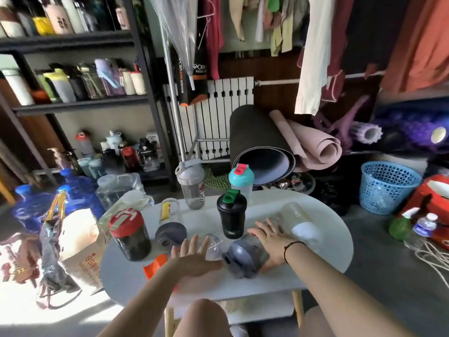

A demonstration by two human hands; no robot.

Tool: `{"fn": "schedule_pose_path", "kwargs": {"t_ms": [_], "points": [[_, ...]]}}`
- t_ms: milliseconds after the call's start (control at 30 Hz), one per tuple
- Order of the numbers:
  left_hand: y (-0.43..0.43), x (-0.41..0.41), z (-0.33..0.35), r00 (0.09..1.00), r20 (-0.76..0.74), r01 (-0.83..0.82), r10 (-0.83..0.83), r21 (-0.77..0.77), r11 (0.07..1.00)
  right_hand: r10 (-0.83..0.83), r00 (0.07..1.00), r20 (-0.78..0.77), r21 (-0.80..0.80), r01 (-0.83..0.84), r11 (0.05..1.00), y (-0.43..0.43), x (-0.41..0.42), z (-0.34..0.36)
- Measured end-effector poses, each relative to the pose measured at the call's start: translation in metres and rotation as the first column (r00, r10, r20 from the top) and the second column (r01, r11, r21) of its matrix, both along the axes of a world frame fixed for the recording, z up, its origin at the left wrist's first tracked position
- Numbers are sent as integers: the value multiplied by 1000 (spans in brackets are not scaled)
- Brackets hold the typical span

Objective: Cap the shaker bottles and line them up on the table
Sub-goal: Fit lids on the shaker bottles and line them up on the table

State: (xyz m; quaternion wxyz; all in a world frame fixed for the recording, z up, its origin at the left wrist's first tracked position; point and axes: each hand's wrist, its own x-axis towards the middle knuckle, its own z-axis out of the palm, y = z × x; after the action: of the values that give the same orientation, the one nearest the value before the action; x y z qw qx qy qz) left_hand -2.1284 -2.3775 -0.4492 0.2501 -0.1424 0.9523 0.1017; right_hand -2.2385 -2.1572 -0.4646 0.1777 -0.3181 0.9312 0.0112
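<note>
On the white oval table [323, 242] stand several capped shakers: a dark one with a red lid [130, 235], a black one with a green flip cap [232, 215], a clear one with a grey lid [192, 186] and one with a teal lid [241, 180]. A frosted bottle [297, 221] lies on its side at the right. A loose grey lid [170, 235] and a second grey lid [243, 259] lie near the front. My left hand [194, 255] hovers open beside a small clear bottle [213, 248]. My right hand [269, 239] rests flat, fingers spread, next to the frosted bottle.
An orange lid [155, 265] lies at the table's front left edge, and a clear cup with a yellow label [170, 211] stands behind the grey lid. Bags and blue water jugs [77, 193] crowd the floor to the left. A blue basket [386, 188] sits at the right.
</note>
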Motion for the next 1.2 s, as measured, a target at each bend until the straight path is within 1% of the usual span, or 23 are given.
{"fn": "schedule_pose_path", "kwargs": {"t_ms": [100, 233, 433, 567, 633, 700, 733, 767, 800, 867, 967, 1033, 1133, 1200], "points": [[-1, 0, -6, 1000, -13, 19, -19, -30, 999, 0, 1000, 3, -9, 0, 1000, -2, -2, -1], [-3, -1, -9, 999, -21, 46, -47, -51, 998, -4, 1000, 8, 25, 4, 1000, -5, -4, 1], [-10, -4, -9, 975, -222, 14, -26, -55, 998, 15, 1000, 2, 87, -16, 996, -11, -10, 3], [-15, -15, -4, 967, -254, -18, 18, 2, 1000, 91, 995, -28, 123, -87, 989, -5, -15, 12], [-13, -24, 1, 959, -281, -29, 34, 22, 999, 98, 995, -10, 69, -97, 993, -1, -17, 19], [-11, -37, 10, 929, -364, -39, 59, 64, 997, 40, 997, 62, -89, -35, 995, 3, -20, 26], [-9, -44, 15, 903, -423, -32, 74, 105, 994, 8, 996, 91, -188, 9, 982, 7, -22, 29], [-6, -51, 21, 870, -486, -11, 84, 152, 988, -20, 996, 86, -269, 43, 962, 12, -26, 33], [-2, -57, 27, 833, -545, 22, 91, 197, 980, -49, 998, 43, -321, 60, 945, 18, -31, 38], [11, -67, 39, 771, -632, 95, 74, 229, 969, -85, 992, -96, -336, 48, 940, 37, -43, 46], [29, -84, 56, 744, -666, 171, -52, 115, 978, -79, 967, -242, -220, 24, 975, 71, -63, 52], [37, -100, 61, 754, -639, 202, -151, 7, 979, -64, 956, -286, -83, 42, 996, 88, -71, 54], [43, -124, 55, 831, -512, 219, -217, -58, 974, 47, 958, -282, 162, -1, 987, 100, -73, 54], [44, -131, 43, 862, -446, 221, -241, -97, 971, 115, 968, -222, 256, -56, 965, 103, -69, 48]]}}
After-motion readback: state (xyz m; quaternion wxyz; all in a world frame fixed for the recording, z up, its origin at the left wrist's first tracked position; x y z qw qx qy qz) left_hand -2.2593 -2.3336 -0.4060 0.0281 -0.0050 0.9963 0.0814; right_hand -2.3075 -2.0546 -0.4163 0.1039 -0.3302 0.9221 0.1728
